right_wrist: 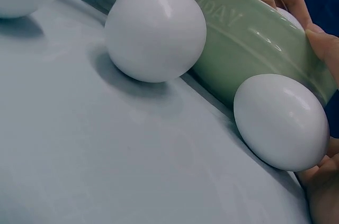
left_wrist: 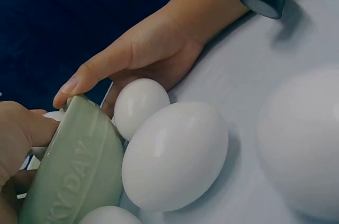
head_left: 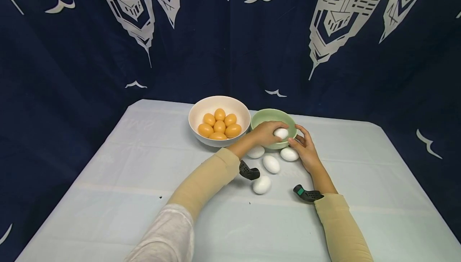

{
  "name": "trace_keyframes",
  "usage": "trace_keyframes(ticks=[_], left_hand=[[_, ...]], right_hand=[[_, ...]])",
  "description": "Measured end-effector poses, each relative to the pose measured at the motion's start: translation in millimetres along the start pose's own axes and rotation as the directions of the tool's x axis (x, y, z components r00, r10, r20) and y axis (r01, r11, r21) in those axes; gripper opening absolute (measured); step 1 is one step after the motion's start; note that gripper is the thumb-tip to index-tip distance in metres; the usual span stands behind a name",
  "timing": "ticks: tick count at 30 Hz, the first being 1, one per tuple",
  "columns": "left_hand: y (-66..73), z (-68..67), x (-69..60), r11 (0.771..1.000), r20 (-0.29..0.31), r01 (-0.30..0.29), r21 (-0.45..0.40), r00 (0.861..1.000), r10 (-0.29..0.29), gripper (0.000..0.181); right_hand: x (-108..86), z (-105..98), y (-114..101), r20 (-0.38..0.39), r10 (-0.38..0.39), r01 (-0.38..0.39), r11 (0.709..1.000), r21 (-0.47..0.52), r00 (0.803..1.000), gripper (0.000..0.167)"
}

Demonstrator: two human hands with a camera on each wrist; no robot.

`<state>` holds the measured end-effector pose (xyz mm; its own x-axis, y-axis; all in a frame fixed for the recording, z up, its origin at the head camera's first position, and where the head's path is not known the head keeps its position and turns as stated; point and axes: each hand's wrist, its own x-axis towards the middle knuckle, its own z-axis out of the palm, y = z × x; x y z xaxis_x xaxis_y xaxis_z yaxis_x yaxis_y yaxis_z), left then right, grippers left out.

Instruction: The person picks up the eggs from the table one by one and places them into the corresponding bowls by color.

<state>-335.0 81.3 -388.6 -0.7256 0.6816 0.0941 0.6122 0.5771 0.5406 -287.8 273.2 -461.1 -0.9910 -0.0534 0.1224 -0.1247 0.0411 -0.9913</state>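
Observation:
Over the light green bowl [head_left: 271, 115], my left hand [head_left: 267, 133] pinches a white egg [head_left: 281, 134] between thumb and fingers, inside the rim. My right hand [head_left: 305, 150] grips the bowl's right side, its thumb at the rim; the left wrist view shows this hand [left_wrist: 153, 49] too. Several white eggs lie on the table in front of the bowl, among them a near egg [head_left: 261, 185], a middle egg [head_left: 271, 164] and one beside my right hand [head_left: 289, 154]. The bottom of the green bowl is mostly hidden by my left hand.
Left of the green bowl, close beside it, stands a larger cream bowl [head_left: 193, 123] with several orange-yellow eggs [head_left: 219, 127] in it. A pale cloth covers the table [head_left: 108, 214]. Behind it hangs a dark blue curtain [head_left: 230, 54] with white prints.

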Motion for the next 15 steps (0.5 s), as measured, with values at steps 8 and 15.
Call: trace_keyframes(ticks=[8,15], left_hand=[[-1.9,-1.6,5.3,0.998,0.035,0.037,0.046,0.999,-0.038,0.045],[-3.0,-0.4,6.8,0.997,0.050,0.053,0.063,0.997,-0.057,0.044]], right_hand=[[0.3,0.4,0.4,-0.010,0.003,-0.003,1.000,0.001,1.000,0.061],[0.9,1.2,0.8,-0.014,0.003,-0.003,1.000,0.011,1.000,0.059]])
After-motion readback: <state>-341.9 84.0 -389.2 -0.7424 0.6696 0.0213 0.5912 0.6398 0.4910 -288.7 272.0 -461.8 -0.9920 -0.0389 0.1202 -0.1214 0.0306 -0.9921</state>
